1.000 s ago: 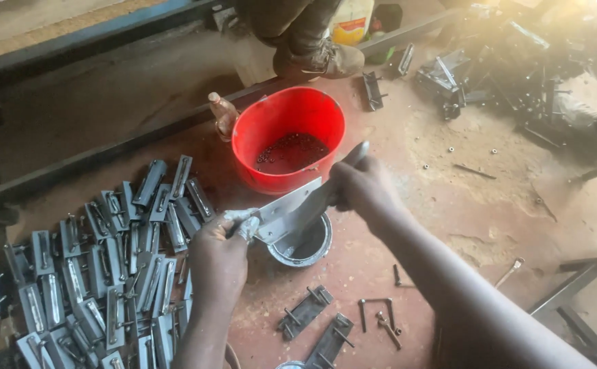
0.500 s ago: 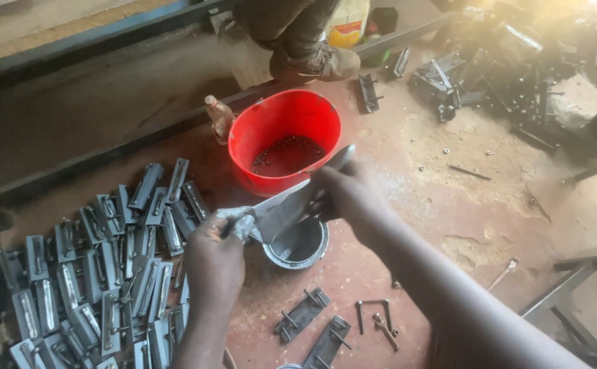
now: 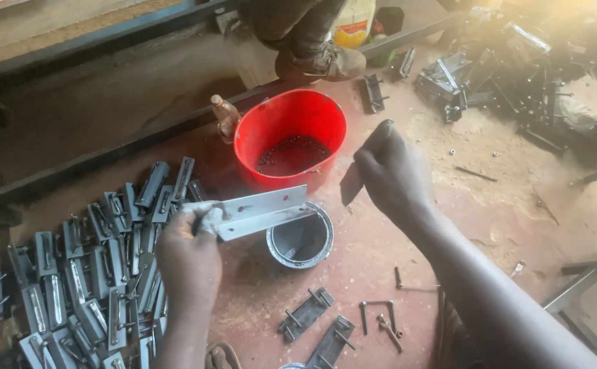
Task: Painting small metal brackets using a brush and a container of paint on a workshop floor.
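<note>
Red bucket [image 3: 292, 140], grey bracket [image 3: 261, 210]

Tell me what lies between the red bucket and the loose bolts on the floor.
In the head view, a small grey paint tin sits between the red bucket and the loose bolts.

One package: yellow jug [image 3: 353, 20] at top centre, on floor behind a person's shoe, w/ a red-and-white label on its front; top cut off by frame edge. Small brown bottle [image 3: 225, 116] stands just left of red bucket [image 3: 290, 137], no label visible. No signs or screens.
</note>
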